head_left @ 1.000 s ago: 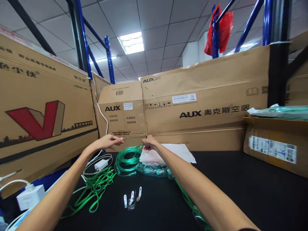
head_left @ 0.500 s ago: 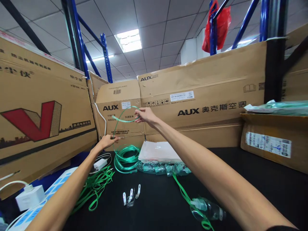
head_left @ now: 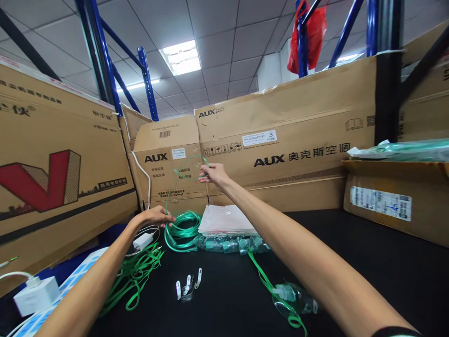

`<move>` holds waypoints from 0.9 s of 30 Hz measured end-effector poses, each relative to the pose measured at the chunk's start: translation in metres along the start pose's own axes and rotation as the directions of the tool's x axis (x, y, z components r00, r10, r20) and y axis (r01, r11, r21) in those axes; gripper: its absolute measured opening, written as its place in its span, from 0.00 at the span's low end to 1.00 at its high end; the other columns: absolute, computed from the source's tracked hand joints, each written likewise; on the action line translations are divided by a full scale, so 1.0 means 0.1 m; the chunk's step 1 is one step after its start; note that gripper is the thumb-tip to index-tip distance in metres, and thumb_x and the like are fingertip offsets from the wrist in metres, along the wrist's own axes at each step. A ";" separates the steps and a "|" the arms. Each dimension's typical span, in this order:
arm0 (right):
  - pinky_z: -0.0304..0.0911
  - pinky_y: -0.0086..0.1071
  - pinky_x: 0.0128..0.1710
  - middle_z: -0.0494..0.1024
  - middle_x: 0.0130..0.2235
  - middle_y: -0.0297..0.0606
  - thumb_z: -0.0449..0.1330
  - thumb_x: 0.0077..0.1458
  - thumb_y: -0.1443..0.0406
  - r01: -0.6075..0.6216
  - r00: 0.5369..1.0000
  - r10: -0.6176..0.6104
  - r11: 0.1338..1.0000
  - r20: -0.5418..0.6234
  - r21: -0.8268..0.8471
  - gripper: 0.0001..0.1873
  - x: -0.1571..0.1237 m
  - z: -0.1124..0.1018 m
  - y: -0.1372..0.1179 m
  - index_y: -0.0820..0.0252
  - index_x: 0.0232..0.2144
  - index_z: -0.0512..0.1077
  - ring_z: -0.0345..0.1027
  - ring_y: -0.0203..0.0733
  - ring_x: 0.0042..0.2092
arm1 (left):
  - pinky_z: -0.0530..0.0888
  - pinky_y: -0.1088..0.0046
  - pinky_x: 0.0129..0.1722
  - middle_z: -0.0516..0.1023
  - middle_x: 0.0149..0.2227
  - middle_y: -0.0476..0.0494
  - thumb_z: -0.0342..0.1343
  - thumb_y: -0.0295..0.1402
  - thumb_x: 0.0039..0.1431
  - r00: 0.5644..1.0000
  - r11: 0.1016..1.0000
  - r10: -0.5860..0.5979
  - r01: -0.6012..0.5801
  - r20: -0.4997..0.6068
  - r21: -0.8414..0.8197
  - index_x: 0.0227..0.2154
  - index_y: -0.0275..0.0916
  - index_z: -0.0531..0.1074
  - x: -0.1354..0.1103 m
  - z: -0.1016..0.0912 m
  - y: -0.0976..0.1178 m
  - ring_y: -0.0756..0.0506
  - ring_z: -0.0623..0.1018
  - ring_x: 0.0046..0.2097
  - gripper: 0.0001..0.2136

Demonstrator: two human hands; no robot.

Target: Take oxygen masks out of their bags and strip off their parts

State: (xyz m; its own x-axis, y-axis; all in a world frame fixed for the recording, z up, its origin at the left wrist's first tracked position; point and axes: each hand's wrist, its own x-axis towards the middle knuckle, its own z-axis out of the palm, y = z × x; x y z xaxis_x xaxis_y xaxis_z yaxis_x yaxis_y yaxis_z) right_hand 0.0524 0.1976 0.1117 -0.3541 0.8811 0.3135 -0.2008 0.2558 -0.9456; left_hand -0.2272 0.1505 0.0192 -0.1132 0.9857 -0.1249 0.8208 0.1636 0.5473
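My right hand is raised before the cardboard, fingers pinched on a thin green tube. A blurred loop of that tube hangs left of the fingers and runs down toward my left hand. The left fingers are closed around the tube beside a coil of clear green tubing on the black table. Below the left forearm lie tangled green elastic straps. Several small white metal strips sit at front center. A clear mask with a green strap lies under my right forearm.
White sheets rest behind a row of bagged clear parts. Cardboard panels wall the back and left. A power strip with a white plug lies left. An open box stands right.
My left hand has moved down toward the tubing coil. My right hand stays raised with the tube, and the loop has swung and blurred. The view has shifted slightly to the right.
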 end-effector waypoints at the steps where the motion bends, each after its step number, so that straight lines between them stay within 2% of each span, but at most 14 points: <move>1: 0.74 0.46 0.48 0.76 0.55 0.44 0.62 0.67 0.59 -0.021 1.000 0.021 1.000 0.012 -0.019 0.18 -0.01 -0.01 0.01 0.60 0.56 0.71 0.75 0.48 0.50 | 0.81 0.62 0.42 0.79 0.48 0.42 0.60 0.37 0.70 1.000 1.000 0.019 -0.019 -0.023 -0.013 0.51 0.35 0.74 -0.02 -0.04 0.02 0.43 0.81 0.44 0.13; 5: 0.74 0.47 0.48 0.76 0.55 0.44 0.63 0.67 0.60 -0.099 0.993 0.105 0.990 0.054 -0.097 0.18 -0.05 -0.09 0.08 0.60 0.56 0.71 0.75 0.48 0.50 | 0.81 0.63 0.41 0.79 0.47 0.42 0.60 0.37 0.70 0.982 0.991 0.113 -0.123 -0.150 -0.059 0.49 0.35 0.74 -0.15 -0.33 0.08 0.43 0.81 0.42 0.12; 10: 0.74 0.46 0.48 0.76 0.55 0.44 0.63 0.67 0.60 -0.163 0.981 0.179 0.971 0.078 -0.173 0.18 -0.14 -0.17 0.21 0.60 0.56 0.71 0.75 0.48 0.50 | 0.80 0.67 0.37 0.79 0.43 0.44 0.59 0.38 0.70 0.928 0.961 0.220 -0.259 -0.301 -0.094 0.47 0.35 0.75 -0.32 -0.60 0.13 0.46 0.81 0.38 0.11; 15: 0.74 0.47 0.48 0.76 0.55 0.44 0.62 0.67 0.59 -0.178 0.971 0.209 0.956 0.117 -0.231 0.19 -0.18 -0.17 0.29 0.60 0.56 0.71 0.75 0.48 0.50 | 0.77 0.72 0.30 0.79 0.37 0.47 0.59 0.40 0.70 0.870 0.922 0.304 -0.371 -0.389 -0.110 0.44 0.34 0.76 -0.43 -0.60 0.24 0.50 0.77 0.30 0.12; 18: 0.74 0.47 0.49 0.75 0.56 0.44 0.62 0.67 0.59 -0.189 0.960 0.235 0.945 0.152 -0.265 0.19 -0.19 -0.16 0.32 0.60 0.56 0.71 0.75 0.48 0.50 | 0.73 0.75 0.26 0.80 0.37 0.46 0.59 0.43 0.69 0.816 0.895 0.333 -0.432 -0.472 -0.116 0.42 0.34 0.76 -0.50 -0.57 0.36 0.52 0.75 0.27 0.14; 22: 0.74 0.47 0.48 0.76 0.55 0.44 0.63 0.67 0.59 -0.197 0.941 0.268 0.931 0.207 -0.308 0.19 -0.21 -0.12 0.37 0.60 0.56 0.71 0.75 0.48 0.50 | 0.68 0.76 0.24 0.82 0.38 0.46 0.64 0.54 0.57 0.739 0.858 0.361 -0.502 -0.569 -0.109 0.40 0.36 0.80 -0.62 -0.57 0.53 0.52 0.73 0.24 0.23; 24: 0.74 0.47 0.48 0.76 0.55 0.44 0.63 0.67 0.59 -0.193 0.929 0.279 0.925 0.241 -0.327 0.18 -0.24 -0.07 0.40 0.60 0.56 0.71 0.75 0.48 0.50 | 0.66 0.76 0.24 0.83 0.38 0.47 0.66 0.57 0.51 0.720 0.848 0.372 -0.520 -0.585 -0.100 0.38 0.38 0.82 -0.66 -0.56 0.60 0.52 0.73 0.24 0.26; 27: 0.74 0.46 0.48 0.76 0.55 0.44 0.63 0.67 0.60 -0.167 0.920 0.272 0.924 0.283 -0.345 0.18 -0.28 0.03 0.44 0.60 0.55 0.72 0.75 0.48 0.49 | 0.65 0.76 0.23 0.83 0.38 0.46 0.66 0.59 0.50 0.719 0.851 0.373 -0.517 -0.587 -0.093 0.38 0.38 0.82 -0.68 -0.55 0.65 0.51 0.74 0.25 0.27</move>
State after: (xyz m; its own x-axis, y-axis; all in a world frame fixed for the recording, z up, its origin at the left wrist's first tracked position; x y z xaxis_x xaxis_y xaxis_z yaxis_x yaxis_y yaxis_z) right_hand 0.0509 0.1832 0.0616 -0.6385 0.7676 0.0556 0.1887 0.2262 -0.9556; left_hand -0.1974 0.0965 0.1085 -0.1040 0.7932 0.6000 0.7051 -0.3666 0.6070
